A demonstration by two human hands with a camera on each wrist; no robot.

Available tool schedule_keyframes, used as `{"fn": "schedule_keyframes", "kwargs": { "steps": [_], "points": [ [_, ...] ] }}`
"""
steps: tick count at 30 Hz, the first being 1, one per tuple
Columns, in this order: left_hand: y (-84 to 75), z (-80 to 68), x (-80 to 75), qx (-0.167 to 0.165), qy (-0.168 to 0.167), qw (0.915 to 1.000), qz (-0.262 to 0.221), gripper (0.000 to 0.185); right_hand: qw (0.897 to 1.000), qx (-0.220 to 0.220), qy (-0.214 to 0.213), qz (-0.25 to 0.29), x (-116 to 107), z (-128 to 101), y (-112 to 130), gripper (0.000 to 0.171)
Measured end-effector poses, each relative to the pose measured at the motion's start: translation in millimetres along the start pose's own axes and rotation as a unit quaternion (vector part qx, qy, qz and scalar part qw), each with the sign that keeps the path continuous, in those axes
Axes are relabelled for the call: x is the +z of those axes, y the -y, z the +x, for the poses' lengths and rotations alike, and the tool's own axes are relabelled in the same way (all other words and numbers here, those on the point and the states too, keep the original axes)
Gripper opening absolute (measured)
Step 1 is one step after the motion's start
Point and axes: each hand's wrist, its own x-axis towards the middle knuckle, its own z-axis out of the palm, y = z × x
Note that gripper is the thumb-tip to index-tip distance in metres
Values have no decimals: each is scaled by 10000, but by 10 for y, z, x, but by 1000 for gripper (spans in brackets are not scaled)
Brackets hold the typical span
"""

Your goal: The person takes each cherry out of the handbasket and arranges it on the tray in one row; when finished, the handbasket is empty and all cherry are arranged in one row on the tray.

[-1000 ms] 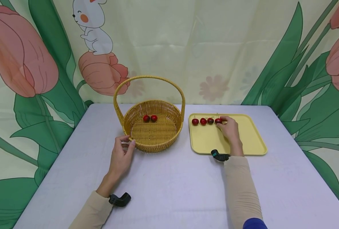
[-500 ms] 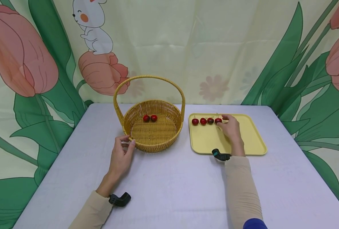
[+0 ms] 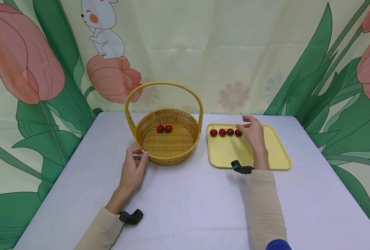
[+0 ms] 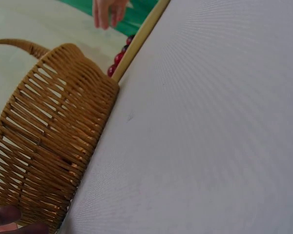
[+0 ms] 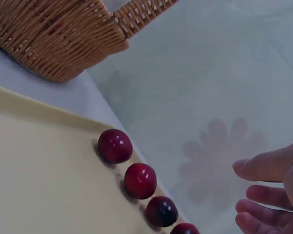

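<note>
My left hand [image 3: 132, 171] grips the near left rim of a round wicker basket [image 3: 169, 160] with a tall arched handle. Two dark red cherries [image 3: 164, 128] lie inside it, side by side. To the right, several cherries [image 3: 222, 132] with thin stems form a row along the far side of a yellow tray [image 3: 228, 156]. Above the right end of that row hovers my right hand [image 3: 254, 136], thumb and fingers apart and holding nothing. The right wrist view shows the right hand [image 5: 273, 195] raised clear of the cherries [image 5: 140, 181].
A white cloth covers the table [image 3: 185, 208]. Behind it hangs a curtain [image 3: 235, 62] printed with tulips and a rabbit. The basket's handle [image 3: 164, 83] arches high over its bowl. Each wrist carries a small black camera [image 3: 131, 217].
My right hand has let go of the rightmost cherry in the row and lifted a little, its fingers spreading. The left hand stays on the basket rim.
</note>
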Motion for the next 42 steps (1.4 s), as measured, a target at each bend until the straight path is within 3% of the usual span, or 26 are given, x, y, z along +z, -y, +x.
{"fn": "schedule_keyframes", "kwargs": {
  "steps": [14,22,30,37,42],
  "points": [
    [-14,-3,-6,-91,0,10000,-14,47,9962,-709,-300,413,-18,-173,497,55],
    [-1,-9,1,-80,-12,10000,-34,47,9771,-1683,-564,1175,-19,-341,828,50],
    [6,-5,4,-81,-28,10000,-14,45,9583,-2369,-209,1586,54,-504,1164,47],
    [6,1,14,-79,-37,10000,-19,45,9429,-2772,232,1834,276,-572,1383,46],
    [4,-7,16,-91,-44,9999,-37,44,9427,-2771,583,1765,487,-557,1498,49]
  ]
}}
